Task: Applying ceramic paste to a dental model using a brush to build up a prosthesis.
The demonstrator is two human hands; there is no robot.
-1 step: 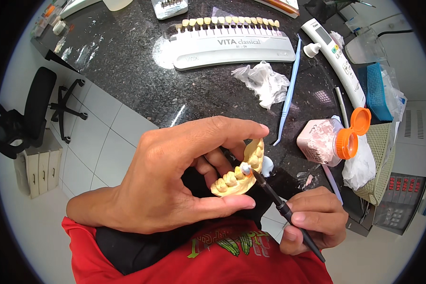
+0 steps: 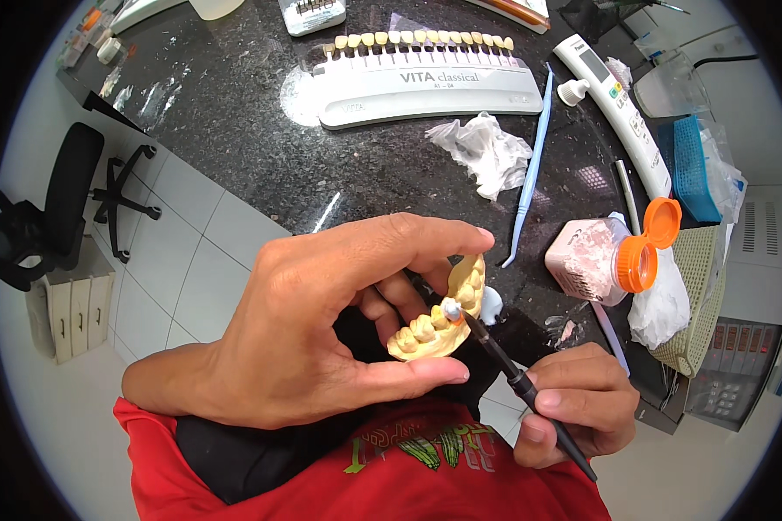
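Yellow stone-like material forms the horseshoe-shaped dental model point(image 2: 421, 330), inspected in the head view at centre, slightly low; clock positions below are taken from it.

The left hand point(image 2: 287, 304) lies at 9 to 10 o'clock. Its index finger reaches the model's upper end, the thumb runs along the lower edge, and other fingers curl behind: the model is clasped between them. One tooth carries a whitish build-up point(image 2: 451, 308) with an orange margin.

The right hand point(image 2: 586, 404), at 4 o'clock, pinches a slender black-handled instrument point(image 2: 523, 386) between thumb and fingers. Its fine tip is at the build-up; contact cannot be confirmed.

Just beside the model, at 2 to 3 o'clock, is a pale bluish blob point(image 2: 492, 306). A clear plastic bottle of pink powder point(image 2: 582, 256), orange cap open, lies at 2 o'clock. At 1 o'clock a long light-blue plastic tool point(image 2: 530, 187) lies lengthwise beside a crumpled white tissue point(image 2: 487, 156).

The grey shade guide with its row of tooth tabs point(image 2: 430, 91) stands at 12 o'clock. Speckled black countertop point(image 2: 243, 148) shows between it and the left hand, giving room there. The counter's left edge slants past 10 o'clock, with pale floor tiles point(image 2: 187, 234) beyond.
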